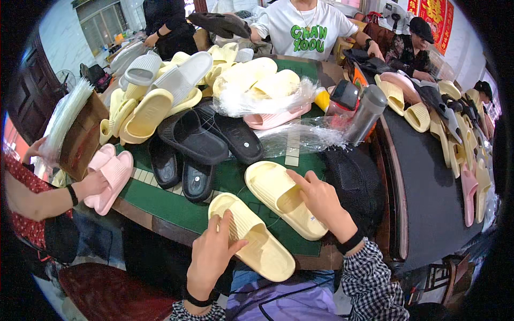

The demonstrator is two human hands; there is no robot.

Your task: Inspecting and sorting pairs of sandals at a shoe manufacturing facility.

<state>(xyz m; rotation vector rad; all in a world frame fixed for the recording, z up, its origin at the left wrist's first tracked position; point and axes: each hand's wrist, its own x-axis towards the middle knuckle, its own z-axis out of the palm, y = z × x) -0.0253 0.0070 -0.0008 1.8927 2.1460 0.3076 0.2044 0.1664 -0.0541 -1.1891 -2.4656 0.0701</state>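
Two cream-yellow slippers lie side by side in front of me at the table's near edge. On the left slipper (262, 251) rest the outstretched fingers of my left hand (210, 259), along the side of its ribbed strap, with the thumb spread toward the opening. My right hand (324, 203) reaches over the outer side of the right slipper (273, 184), fingers apart at the strap's edge. Neither hand wraps round its slipper; some right fingertips are hidden. Just beyond are black slippers (195, 139), with clear plastic wrapping (300, 136) beside them.
Yellow and grey slippers (182, 72) pile up at the back. A steel flask (368, 112) stands right of the wrapping, near a black mesh bag (353, 187). At left, another person's hand (93, 184) holds pink slippers (115, 182). More slippers lie on the dark belt (412, 176).
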